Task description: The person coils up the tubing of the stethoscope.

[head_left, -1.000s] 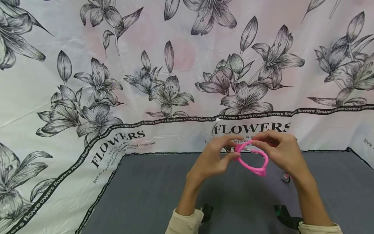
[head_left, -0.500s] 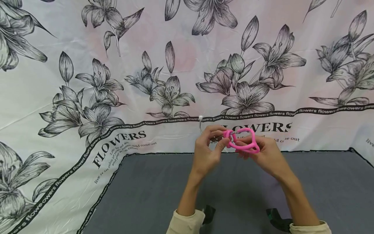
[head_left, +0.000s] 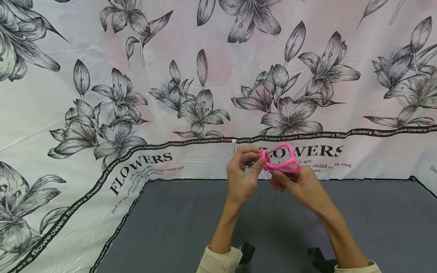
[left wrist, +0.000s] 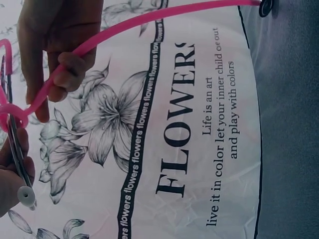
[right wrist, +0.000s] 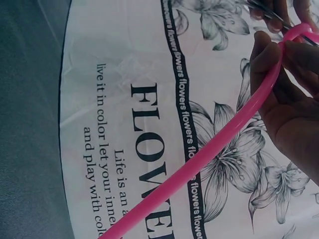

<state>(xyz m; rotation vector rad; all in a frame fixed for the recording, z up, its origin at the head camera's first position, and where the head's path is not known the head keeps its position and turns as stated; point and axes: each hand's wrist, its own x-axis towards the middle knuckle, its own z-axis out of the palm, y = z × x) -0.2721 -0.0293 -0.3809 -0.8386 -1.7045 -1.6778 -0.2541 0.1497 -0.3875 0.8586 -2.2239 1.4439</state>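
A pink-tubed stethoscope is held up between both hands in the head view. My left hand pinches its metal ear tubes where the pink tubing loops round them. A white ear tip pokes up past the left fingers, and shows in the left wrist view as a white ear tip. My right hand is just right of the left one, its fingers under the loop, gripping the pink tubing, as the right wrist view shows. The dark-rimmed chest piece hangs at the tubing's far end.
Below the hands lies a grey table surface. Behind it rises a white cloth printed with lilies, lettering and a black border. Dark straps sit by the wrists, near beige sleeves.
My right hand has come left and gone under the pink loop, close to the left hand. The loop has risen. The chest piece, visible earlier in the head view, no longer shows there.
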